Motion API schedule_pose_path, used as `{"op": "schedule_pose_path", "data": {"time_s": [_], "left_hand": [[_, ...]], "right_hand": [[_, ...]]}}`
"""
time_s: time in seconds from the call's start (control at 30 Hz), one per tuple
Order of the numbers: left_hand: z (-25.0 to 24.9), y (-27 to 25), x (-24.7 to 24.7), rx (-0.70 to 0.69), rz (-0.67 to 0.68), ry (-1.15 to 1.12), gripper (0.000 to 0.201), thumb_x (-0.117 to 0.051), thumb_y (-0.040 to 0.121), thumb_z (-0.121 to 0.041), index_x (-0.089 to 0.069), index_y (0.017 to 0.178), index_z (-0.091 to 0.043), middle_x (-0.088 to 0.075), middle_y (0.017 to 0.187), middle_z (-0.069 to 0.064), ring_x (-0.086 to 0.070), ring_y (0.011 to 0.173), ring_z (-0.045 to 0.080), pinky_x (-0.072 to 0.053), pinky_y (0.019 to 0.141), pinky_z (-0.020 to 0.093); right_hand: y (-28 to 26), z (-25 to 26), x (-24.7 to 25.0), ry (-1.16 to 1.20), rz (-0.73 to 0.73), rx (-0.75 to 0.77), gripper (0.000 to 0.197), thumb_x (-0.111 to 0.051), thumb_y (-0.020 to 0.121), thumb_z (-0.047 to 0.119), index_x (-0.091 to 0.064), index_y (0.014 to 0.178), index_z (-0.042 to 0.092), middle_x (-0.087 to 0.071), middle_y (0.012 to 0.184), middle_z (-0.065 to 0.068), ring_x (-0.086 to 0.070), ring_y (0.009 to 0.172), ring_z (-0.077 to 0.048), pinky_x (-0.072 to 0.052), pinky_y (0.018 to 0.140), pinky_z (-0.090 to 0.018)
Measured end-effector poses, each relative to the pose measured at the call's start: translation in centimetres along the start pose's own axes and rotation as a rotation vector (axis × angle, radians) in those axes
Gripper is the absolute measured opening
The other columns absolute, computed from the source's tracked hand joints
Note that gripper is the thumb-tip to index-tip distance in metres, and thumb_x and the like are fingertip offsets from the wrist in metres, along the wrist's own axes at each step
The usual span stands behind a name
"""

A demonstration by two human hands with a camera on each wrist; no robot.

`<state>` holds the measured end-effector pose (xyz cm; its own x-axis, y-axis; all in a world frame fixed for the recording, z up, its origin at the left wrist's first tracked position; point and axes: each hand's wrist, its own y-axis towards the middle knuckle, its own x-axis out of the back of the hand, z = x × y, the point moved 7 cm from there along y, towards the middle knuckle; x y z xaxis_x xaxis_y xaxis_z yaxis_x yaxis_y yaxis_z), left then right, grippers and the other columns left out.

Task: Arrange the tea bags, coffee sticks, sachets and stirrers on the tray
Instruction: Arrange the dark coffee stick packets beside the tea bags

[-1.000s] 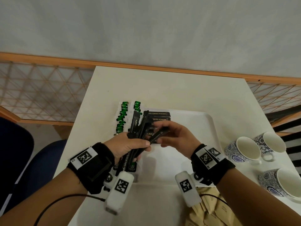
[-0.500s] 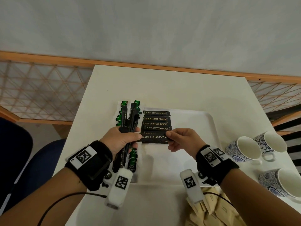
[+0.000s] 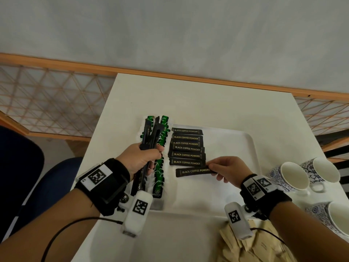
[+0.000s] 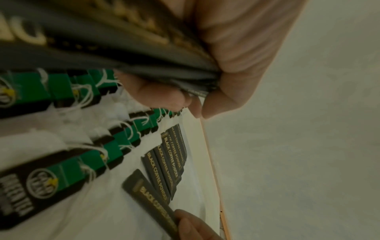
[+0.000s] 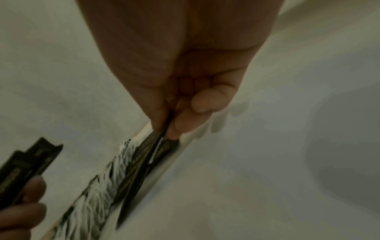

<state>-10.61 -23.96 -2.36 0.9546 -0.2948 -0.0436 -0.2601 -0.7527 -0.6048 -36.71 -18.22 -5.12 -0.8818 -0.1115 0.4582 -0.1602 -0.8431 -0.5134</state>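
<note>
A white tray point(image 3: 243, 148) lies on the white table. Along its left side run two rows of green tea bags point(image 3: 159, 173). Beside them a column of several black coffee sticks point(image 3: 187, 146) lies crosswise. My left hand point(image 3: 140, 159) grips a bundle of black coffee sticks point(image 3: 149, 133) above the tea bags; the left wrist view shows that bundle point(image 4: 115, 48) in its fingers. My right hand point(image 3: 229, 170) pinches one black coffee stick point(image 3: 192, 172) by its right end, just below the column, at the tray surface.
Three blue-patterned white cups point(image 3: 291, 175) stand to the right of the tray. A pile of brown paper sachets point(image 3: 253, 244) lies at the table's near edge. A wooden rail point(image 3: 188, 77) runs behind the table, and a blue chair point(image 3: 43, 178) is at the left.
My right hand drew one coffee stick from the left hand's bundle and brought it down to the near end of the column. The left hand's bundle turned more upright.
</note>
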Motion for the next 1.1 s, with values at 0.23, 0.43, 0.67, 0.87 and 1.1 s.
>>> {"op": "schedule_pose_path", "data": {"time_s": [0.23, 0.43, 0.67, 0.87, 1.1], "left_hand": [[-0.1, -0.4, -0.5, 0.012, 0.035, 0.051, 0.021, -0.057, 0.086, -0.002, -0.068, 0.103, -0.008, -0.051, 0.068, 0.003, -0.049, 0.054, 0.013, -0.043, 0.043, 0.024], [-0.2, -0.3, -0.3, 0.013, 0.009, 0.067, 0.008, -0.057, 0.084, 0.001, -0.052, 0.086, -0.005, -0.048, 0.066, 0.008, -0.050, 0.048, 0.014, -0.042, 0.041, 0.023], [0.0, -0.2, -0.6, 0.026, 0.018, 0.055, 0.008, -0.060, 0.084, 0.000, -0.055, 0.079, -0.004, -0.052, 0.064, 0.009, -0.055, 0.047, 0.014, -0.046, 0.042, 0.023], [0.3, -0.2, -0.6, 0.018, 0.014, 0.034, 0.007, -0.068, 0.081, -0.002, -0.061, 0.083, -0.002, -0.058, 0.065, 0.010, -0.058, 0.052, 0.017, -0.051, 0.047, 0.026], [0.2, -0.5, -1.4, 0.003, 0.074, 0.038, 0.020, -0.072, 0.077, 0.003, -0.063, 0.094, -0.003, -0.062, 0.065, 0.013, -0.058, 0.056, 0.021, -0.050, 0.044, 0.026]], "right_hand": [[0.2, 1.3, -0.4, -0.442, -0.139, 0.042, 0.022, -0.063, 0.082, 0.051, -0.065, 0.086, 0.030, -0.067, 0.073, 0.009, -0.061, 0.068, -0.006, -0.046, 0.058, -0.021], [0.2, 2.9, -1.4, -0.563, -0.063, 0.211, 0.013, -0.071, 0.077, 0.037, -0.064, 0.086, 0.030, -0.059, 0.075, 0.010, -0.055, 0.071, -0.007, -0.037, 0.060, -0.016], [0.5, 3.6, -3.4, -0.583, -0.044, 0.337, 0.018, -0.072, 0.078, 0.027, -0.071, 0.096, 0.028, -0.053, 0.079, 0.012, -0.053, 0.077, -0.009, -0.035, 0.068, -0.011], [0.7, 3.6, -3.7, -0.584, -0.043, 0.341, 0.018, -0.071, 0.079, 0.028, -0.070, 0.098, 0.026, -0.052, 0.079, 0.011, -0.052, 0.077, -0.010, -0.037, 0.073, -0.018], [-0.1, 4.6, -2.6, -0.208, -0.104, 0.284, 0.011, -0.058, 0.092, 0.029, -0.068, 0.093, 0.027, -0.061, 0.074, 0.010, -0.057, 0.066, -0.009, -0.049, 0.066, -0.021]]}}
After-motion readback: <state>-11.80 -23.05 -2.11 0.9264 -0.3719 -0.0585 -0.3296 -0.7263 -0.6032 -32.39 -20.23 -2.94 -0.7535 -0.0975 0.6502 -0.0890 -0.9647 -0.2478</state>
